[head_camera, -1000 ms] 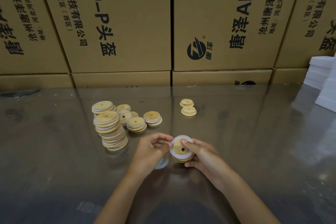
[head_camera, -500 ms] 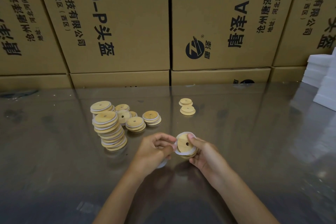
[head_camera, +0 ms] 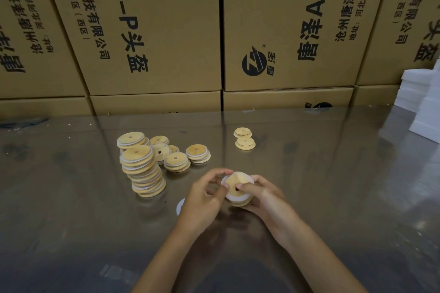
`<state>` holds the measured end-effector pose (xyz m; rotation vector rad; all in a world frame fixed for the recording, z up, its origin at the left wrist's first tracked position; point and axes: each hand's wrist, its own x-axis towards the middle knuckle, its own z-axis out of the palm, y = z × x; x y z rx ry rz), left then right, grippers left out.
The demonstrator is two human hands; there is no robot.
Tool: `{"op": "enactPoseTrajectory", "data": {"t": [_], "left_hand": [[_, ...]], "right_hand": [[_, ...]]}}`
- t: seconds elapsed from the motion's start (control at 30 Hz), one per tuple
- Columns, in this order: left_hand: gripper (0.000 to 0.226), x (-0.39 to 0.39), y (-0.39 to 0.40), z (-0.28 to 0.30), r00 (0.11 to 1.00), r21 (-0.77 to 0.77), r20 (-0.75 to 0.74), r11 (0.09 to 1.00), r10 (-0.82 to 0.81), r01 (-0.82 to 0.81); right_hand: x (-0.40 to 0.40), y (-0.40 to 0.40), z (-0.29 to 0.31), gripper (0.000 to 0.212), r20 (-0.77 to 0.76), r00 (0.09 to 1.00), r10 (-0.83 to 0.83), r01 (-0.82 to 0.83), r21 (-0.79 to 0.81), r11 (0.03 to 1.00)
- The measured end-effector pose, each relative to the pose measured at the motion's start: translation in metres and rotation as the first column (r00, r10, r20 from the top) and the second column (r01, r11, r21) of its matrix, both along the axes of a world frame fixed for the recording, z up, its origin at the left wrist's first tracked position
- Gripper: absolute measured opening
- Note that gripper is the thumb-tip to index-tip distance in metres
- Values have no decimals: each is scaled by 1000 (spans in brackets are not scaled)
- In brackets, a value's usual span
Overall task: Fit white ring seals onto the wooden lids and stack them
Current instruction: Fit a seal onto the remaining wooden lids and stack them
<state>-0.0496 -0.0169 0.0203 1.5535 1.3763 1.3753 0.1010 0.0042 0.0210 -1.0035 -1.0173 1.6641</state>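
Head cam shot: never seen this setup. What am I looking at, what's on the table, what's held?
There is no machine here: a person wears a camera on the head, looking down at their own two bare hands. The left hand and right hand together hold a wooden lid with a white ring seal around it. On the shiny table stand a tall stack of lids, shorter stacks beside it, and two lids farther back. Another white ring peeks out by the left hand. Cardboard boxes line the back.

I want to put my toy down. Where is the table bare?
Bare table lies right of the hands, between the two loose lids and the white foam. The far left is bare too. The lid stacks crowd the middle left.
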Motion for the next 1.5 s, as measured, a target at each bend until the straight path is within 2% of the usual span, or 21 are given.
{"op": "enactPoseTrajectory", "data": {"t": [0.13, 0.2, 0.33, 0.5, 0.6, 0.73, 0.87, 0.97, 1.1, 1.5], "left_hand": [[34, 1, -1, 0, 995, 65, -95, 998, -13, 20], [33, 2, 0, -2, 997, 60, -73, 998, -12, 16], [21, 1, 5, -6, 999, 39, 20, 998, 43, -44], [14, 1, 7, -13, 997, -11, -26, 997, 77, -77], [14, 0, 6, -12, 995, 20, -37, 996, 89, -89], [15, -1, 5, -7, 995, 40, -54, 996, 88, -86], [19, -11, 5, -2, 998, -5, -27, 998, 57, -57], [20, -14, 5, -1, 998, -20, -56, 999, 43, -44], [21, -14, 6, -1, 994, -58, -105, 998, -14, 8], [16, -8, 1, 6, 996, -179, -12, 981, -83, 80]], "right_hand": [[-2, -2, 1, 22, 157, 988, 6, -25, 120, 992], [-2, -3, 1, 22, 194, 981, 13, -44, 156, 987], [1, 0, 1, 20, 129, 991, -45, 28, 132, 991], [6, 2, 3, 13, 61, 996, -61, 55, 93, 994], [4, 3, 1, 9, 118, 993, -11, 0, 90, 996], [2, 2, -1, 15, 255, 967, -8, -44, 200, 979], [1, 1, -3, 13, 277, 961, 14, -95, 282, 955], [-1, 0, -4, 10, 237, 972, 1, -74, 302, 951], [1, 1, -6, 10, 149, 988, -39, 3, 235, 972], [2, 2, -4, 19, -8, 997, -73, 74, 145, 987]]}}
